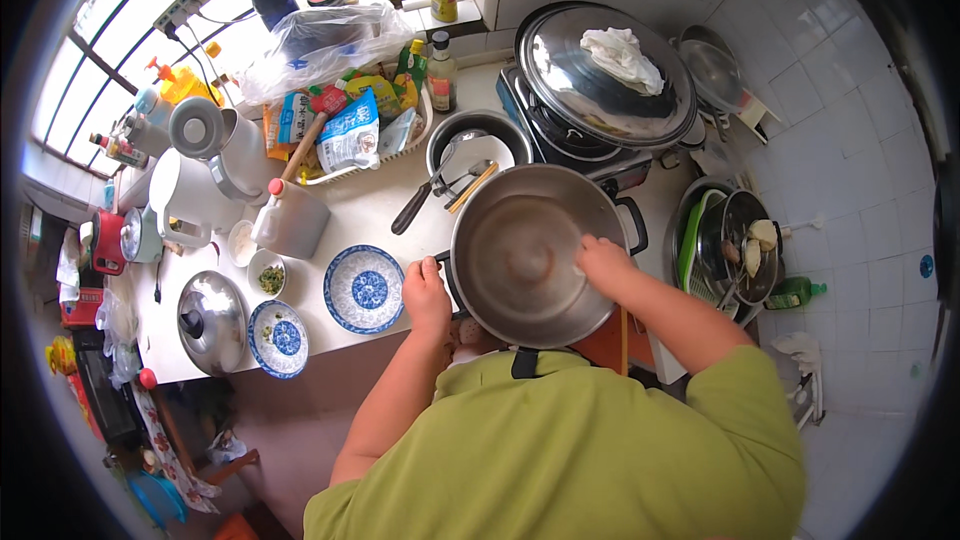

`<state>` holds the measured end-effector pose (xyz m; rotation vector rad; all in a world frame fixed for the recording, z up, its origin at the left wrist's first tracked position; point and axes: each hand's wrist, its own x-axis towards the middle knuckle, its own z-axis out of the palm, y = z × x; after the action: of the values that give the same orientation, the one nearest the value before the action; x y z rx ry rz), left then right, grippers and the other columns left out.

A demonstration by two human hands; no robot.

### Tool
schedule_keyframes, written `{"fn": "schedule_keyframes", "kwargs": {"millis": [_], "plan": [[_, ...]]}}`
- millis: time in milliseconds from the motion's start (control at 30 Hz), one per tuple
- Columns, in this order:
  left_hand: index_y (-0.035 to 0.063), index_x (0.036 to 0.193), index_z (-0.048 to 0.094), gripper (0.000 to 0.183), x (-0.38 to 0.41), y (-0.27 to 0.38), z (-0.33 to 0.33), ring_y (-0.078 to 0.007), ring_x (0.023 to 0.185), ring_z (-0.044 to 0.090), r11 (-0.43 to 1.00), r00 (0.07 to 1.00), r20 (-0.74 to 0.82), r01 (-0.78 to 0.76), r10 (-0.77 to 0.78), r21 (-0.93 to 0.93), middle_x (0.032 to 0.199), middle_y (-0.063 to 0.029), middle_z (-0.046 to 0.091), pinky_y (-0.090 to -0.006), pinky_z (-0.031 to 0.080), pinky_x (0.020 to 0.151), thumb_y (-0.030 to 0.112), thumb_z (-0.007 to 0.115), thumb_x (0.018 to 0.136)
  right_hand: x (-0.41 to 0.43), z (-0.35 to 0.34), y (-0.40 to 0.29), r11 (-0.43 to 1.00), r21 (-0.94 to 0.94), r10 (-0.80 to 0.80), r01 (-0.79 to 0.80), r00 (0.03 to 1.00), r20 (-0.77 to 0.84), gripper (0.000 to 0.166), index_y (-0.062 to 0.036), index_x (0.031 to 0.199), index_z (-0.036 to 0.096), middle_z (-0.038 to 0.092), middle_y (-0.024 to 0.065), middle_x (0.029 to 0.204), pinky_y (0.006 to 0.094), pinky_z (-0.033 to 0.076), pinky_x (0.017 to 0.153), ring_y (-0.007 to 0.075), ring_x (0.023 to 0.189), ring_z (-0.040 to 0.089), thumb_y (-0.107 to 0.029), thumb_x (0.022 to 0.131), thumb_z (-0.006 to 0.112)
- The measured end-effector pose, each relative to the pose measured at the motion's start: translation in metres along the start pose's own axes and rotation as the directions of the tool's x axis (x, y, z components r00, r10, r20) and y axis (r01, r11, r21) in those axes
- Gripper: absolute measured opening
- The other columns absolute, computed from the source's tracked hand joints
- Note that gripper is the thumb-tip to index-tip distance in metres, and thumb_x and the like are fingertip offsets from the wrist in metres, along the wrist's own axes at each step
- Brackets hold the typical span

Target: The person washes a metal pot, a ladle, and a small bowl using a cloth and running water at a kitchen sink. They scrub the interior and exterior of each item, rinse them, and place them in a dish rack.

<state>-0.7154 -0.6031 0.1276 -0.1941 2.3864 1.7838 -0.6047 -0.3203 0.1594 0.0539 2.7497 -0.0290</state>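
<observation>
A wide steel pot with black side handles is right in front of me, its mouth facing up. Its inner base shows a faint brownish ring. My left hand grips the black handle on the pot's left side. Inside the pot, my right hand has its fingers curled against the right part of the inner wall. A small pale bit shows at its fingertips, too little to tell what it is. Behind the pot stands a smaller pot holding a white dish, a metal spoon, chopsticks and a dark-handled utensil.
A large lidded wok sits on a gas stove, a white cloth on its lid. Blue-patterned plates, a steel lid and a plastic jug stand left. Stacked basins and a green colander are right.
</observation>
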Motion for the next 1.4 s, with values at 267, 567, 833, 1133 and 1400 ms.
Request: {"fn": "schedule_keyframes", "kwargs": {"millis": [267, 567, 833, 1133, 1400], "plan": [[-0.0012, 0.097, 0.057, 0.021, -0.002, 0.002, -0.003, -0.0287, 0.082, 0.052, 0.941, 0.96, -0.047, -0.261, 0.277, 0.213, 0.086, -0.0145, 0.056, -0.0382, 0.041, 0.077, 0.017, 0.051, 0.089, 0.032, 0.028, -0.032, 0.567, 0.806, 0.453, -0.169, 0.881, -0.134, 0.026, -0.0048, 0.105, 0.054, 0.062, 0.0172, 0.095, 0.0397, 0.047, 0.078, 0.0353, 0.09, 0.059, -0.008, 0.08, 0.06], [0.0022, 0.095, 0.059, 0.015, -0.049, 0.076, 0.02, -0.0325, 0.086, 0.054, 0.663, 0.693, 0.218, -0.721, 0.688, 0.2, 0.091, -0.0158, 0.057, -0.0392, 0.043, 0.08, 0.005, 0.057, 0.081, 0.044, 0.056, -0.016, 0.784, 0.546, 0.378, -0.295, 0.925, -0.044, 0.034, -0.0075, 0.103, 0.056, 0.062, 0.0168, 0.101, 0.0383, 0.045, 0.085, 0.0313, 0.099, 0.058, -0.018, 0.073, 0.067], [-0.0026, 0.106, 0.054, 0.03, -0.029, -0.007, 0.094, -0.0307, 0.087, 0.061, 0.947, 0.783, 0.571, 0.068, -0.246, 0.314, 0.094, -0.0204, 0.061, -0.0386, 0.048, 0.08, 0.021, 0.05, 0.087, 0.027, 0.015, -0.04, 0.099, 0.97, 0.091, -0.222, 0.973, 0.213, 0.019, -0.0081, 0.105, 0.061, 0.063, 0.0057, 0.084, 0.0279, 0.047, 0.057, 0.0148, 0.065, 0.059, -0.012, 0.088, 0.053], [0.0028, 0.113, 0.055, 0.033, -0.009, 0.004, 0.135, -0.0316, 0.1, 0.053, 0.927, 0.996, 0.06, 0.044, -0.071, 0.371, 0.111, -0.0187, 0.052, -0.0407, 0.042, 0.088, 0.009, 0.054, 0.081, -0.031, -0.015, -0.01, 0.846, 0.471, 0.116, 0.248, 0.778, -0.617, 0.032, -0.0074, 0.108, 0.061, 0.061, 0.0085, 0.105, 0.0422, 0.041, 0.09, 0.0303, 0.103, 0.051, -0.017, 0.077, 0.064], [0.0037, 0.131, 0.042, 0.053, -0.021, -0.028, 0.175, -0.0422, 0.124, 0.032, 0.395, 0.914, 0.308, -0.394, 0.264, 0.83, 0.144, -0.0208, 0.023, -0.0509, 0.033, 0.098, 0.008, 0.05, 0.079, -0.017, -0.009, 0.035, 0.846, 0.489, 0.494, -0.214, 0.659, -0.567, 0.062, -0.0086, 0.13, 0.041, 0.032, 0.018, 0.138, 0.0487, 0.031, 0.099, 0.038, 0.118, 0.039, -0.024, 0.076, 0.067]]}}
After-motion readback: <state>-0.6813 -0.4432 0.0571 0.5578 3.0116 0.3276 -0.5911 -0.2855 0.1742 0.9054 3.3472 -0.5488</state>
